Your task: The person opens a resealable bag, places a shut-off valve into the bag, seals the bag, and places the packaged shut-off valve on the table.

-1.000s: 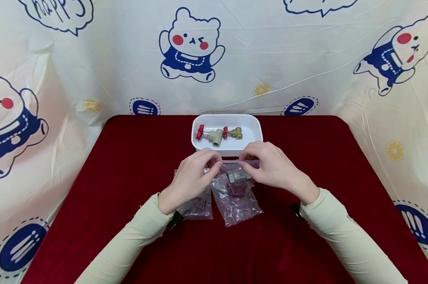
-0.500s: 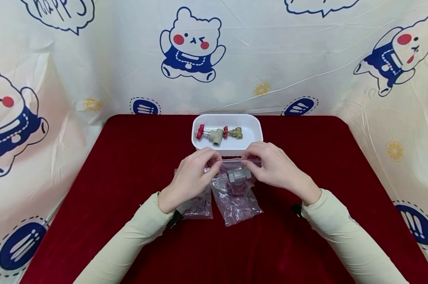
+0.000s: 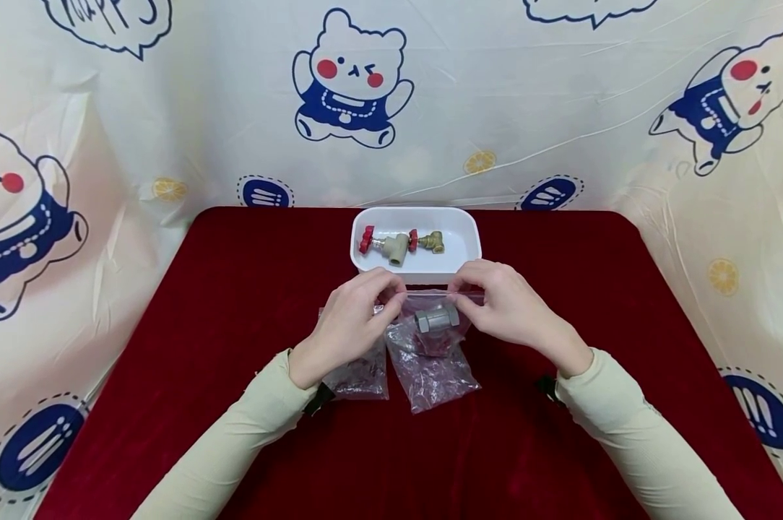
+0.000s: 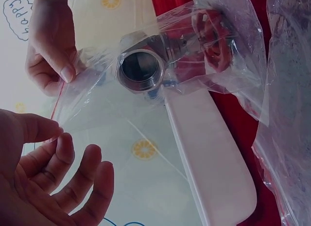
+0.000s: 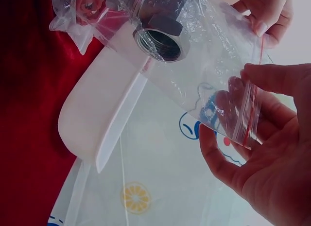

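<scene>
A clear zip bag (image 3: 409,307) with a red line along its seal hangs between my hands, in front of the white tray. Inside it is a grey metal valve (image 3: 438,319) with threaded ends; its red handwheel (image 4: 214,40) shows through the plastic in the left wrist view. My left hand (image 3: 355,321) pinches one end of the bag's top edge between thumb and forefinger, the other fingers loosely bent. Farther right along the same seal, my right hand (image 3: 505,300) pinches the strip (image 5: 250,107) between thumb and fingers.
Behind the hands stands the white tray (image 3: 463,249), holding a beige valve (image 3: 394,249) and a brass valve (image 3: 433,242), both with red handwheels. Crumpled clear bags (image 3: 433,383) lie on the dark red cloth (image 3: 248,289), one partly under my left hand. Printed curtains rise around the table.
My right hand has slid a little to the right along the bag's seal, still pinching it. My left hand stays at its end, and the valve hangs nearly where it was.
</scene>
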Motion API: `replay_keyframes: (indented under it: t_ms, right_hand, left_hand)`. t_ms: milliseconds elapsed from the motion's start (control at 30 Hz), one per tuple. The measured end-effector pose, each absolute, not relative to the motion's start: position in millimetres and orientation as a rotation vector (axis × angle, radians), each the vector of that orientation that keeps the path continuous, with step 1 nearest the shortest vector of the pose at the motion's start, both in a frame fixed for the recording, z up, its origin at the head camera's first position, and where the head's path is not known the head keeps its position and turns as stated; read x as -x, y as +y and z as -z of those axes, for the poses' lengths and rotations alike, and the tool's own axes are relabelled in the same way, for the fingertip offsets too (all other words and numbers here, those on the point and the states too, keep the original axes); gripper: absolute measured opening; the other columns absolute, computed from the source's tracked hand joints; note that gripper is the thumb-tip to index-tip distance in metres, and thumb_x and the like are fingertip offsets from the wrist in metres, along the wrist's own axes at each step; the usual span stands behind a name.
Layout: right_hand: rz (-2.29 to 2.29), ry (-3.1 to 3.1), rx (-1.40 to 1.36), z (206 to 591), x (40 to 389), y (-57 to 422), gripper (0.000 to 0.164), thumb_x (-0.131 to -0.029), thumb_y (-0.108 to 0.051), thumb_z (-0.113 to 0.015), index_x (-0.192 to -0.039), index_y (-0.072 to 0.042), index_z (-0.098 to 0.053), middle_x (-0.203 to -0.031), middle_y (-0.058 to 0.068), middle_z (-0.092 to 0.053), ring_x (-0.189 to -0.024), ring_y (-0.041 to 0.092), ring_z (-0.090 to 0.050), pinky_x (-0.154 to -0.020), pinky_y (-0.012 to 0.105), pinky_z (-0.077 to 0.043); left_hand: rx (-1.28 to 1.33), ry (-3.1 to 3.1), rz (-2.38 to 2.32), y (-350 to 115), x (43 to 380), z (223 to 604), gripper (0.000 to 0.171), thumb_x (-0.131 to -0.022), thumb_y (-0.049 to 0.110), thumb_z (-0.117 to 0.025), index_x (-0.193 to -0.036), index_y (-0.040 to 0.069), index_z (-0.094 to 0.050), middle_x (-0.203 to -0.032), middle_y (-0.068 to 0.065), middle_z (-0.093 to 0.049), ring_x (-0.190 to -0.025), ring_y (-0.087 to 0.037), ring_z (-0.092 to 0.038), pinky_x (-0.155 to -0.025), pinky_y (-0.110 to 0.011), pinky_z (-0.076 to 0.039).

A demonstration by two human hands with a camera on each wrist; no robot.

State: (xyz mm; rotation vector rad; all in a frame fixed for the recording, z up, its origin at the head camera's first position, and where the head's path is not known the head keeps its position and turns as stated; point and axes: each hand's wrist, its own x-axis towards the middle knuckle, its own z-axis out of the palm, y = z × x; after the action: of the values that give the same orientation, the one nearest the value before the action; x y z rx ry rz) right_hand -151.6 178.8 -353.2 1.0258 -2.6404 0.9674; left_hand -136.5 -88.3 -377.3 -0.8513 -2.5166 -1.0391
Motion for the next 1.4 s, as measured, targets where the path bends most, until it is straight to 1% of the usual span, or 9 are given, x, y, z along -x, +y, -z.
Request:
replay_keyframes:
  t_ms: [167,333,533,667,833,967,1100,1233,1400]
  right_hand:
    - [-0.979,-2.656,-1.005,355,152,183,0.008,-0.091,-0.009,-0.081,-0.093,-0.012,-0.075,-0.09,-0.003,-0.07,-0.08,0.014,-0.061,-0.073,0.035,-0.057]
    - [-1.066,-2.67,-0.993,357,153,189,0.008,-0.091,-0.005,-0.079,-0.095,-0.011,-0.075,-0.09,-0.001,-0.07,-0.082,0.014,-0.062,-0.074,0.034,-0.059]
    - [-1.066,-2.633,-1.013,357,153,189,0.008,-0.091,-0.003,-0.078,-0.094,-0.01,-0.075,-0.09,-0.001,-0.07,-0.081,0.014,-0.061,-0.072,0.034,-0.059]
    - [-1.056,-2.623,-1.015,358,153,189,0.007,-0.091,-0.004,-0.078,-0.093,-0.01,-0.075,-0.09,-0.001,-0.07,-0.081,0.013,-0.062,-0.072,0.034,-0.059]
    - [-1.043,-2.619,-1.01,360,153,189,0.01,-0.09,-0.006,-0.082,-0.097,-0.011,-0.076,-0.093,-0.002,-0.071,-0.082,0.013,-0.063,-0.074,0.034,-0.059]
    - [-1.023,-2.611,-1.019,361,153,188,0.008,-0.091,-0.008,-0.081,-0.096,-0.012,-0.076,-0.092,-0.002,-0.071,-0.081,0.013,-0.063,-0.073,0.035,-0.059]
    - [-0.997,-2.602,-1.032,360,153,188,0.006,-0.091,-0.006,-0.08,-0.096,-0.01,-0.077,-0.091,-0.001,-0.071,-0.08,0.014,-0.063,-0.072,0.037,-0.058]
    - [-0.987,-2.598,-1.034,359,152,189,0.006,-0.091,-0.006,-0.08,-0.096,-0.009,-0.077,-0.09,-0.001,-0.071,-0.08,0.013,-0.062,-0.072,0.036,-0.057]
    - [-1.021,-2.613,-1.002,360,151,192,0.009,-0.091,-0.008,-0.082,-0.095,-0.013,-0.075,-0.09,-0.003,-0.07,-0.08,0.015,-0.063,-0.072,0.036,-0.058]
  left_hand:
    - [0.846,-2.525,1.044,-89,136,378,0.004,-0.102,0.013,-0.068,-0.101,0.015,-0.071,-0.094,0.006,-0.064,-0.079,-0.014,-0.057,-0.065,-0.032,-0.048]
    - [0.837,-2.525,1.035,-90,135,378,0.005,-0.102,0.013,-0.068,-0.1,0.015,-0.071,-0.094,0.006,-0.064,-0.078,-0.013,-0.056,-0.065,-0.032,-0.048]
    - [0.848,-2.505,1.033,-91,136,378,0.005,-0.102,0.012,-0.068,-0.101,0.015,-0.071,-0.094,0.005,-0.065,-0.078,-0.011,-0.056,-0.065,-0.031,-0.048]
    - [0.845,-2.509,1.03,-91,136,377,0.005,-0.101,0.012,-0.068,-0.1,0.015,-0.071,-0.094,0.006,-0.064,-0.079,-0.011,-0.056,-0.066,-0.031,-0.049]
    - [0.834,-2.523,1.033,-91,134,378,0.005,-0.101,0.013,-0.068,-0.101,0.016,-0.071,-0.094,0.007,-0.064,-0.078,-0.011,-0.055,-0.065,-0.031,-0.048]
    - [0.829,-2.512,1.06,-90,135,378,0.006,-0.1,0.011,-0.068,-0.098,0.016,-0.07,-0.092,0.008,-0.063,-0.079,-0.009,-0.056,-0.065,-0.031,-0.048]
    - [0.838,-2.495,1.073,-86,135,378,0.003,-0.098,0.015,-0.073,-0.097,0.017,-0.071,-0.091,0.008,-0.063,-0.081,-0.013,-0.059,-0.067,-0.031,-0.049]
    - [0.879,-2.484,1.065,-81,137,377,0.006,-0.099,0.021,-0.076,-0.101,0.015,-0.074,-0.097,0.006,-0.066,-0.084,-0.018,-0.06,-0.068,-0.031,-0.048]
    - [0.899,-2.466,1.056,-79,138,376,0.004,-0.101,0.015,-0.074,-0.098,0.013,-0.075,-0.097,0.005,-0.068,-0.084,-0.02,-0.059,-0.07,-0.033,-0.048]
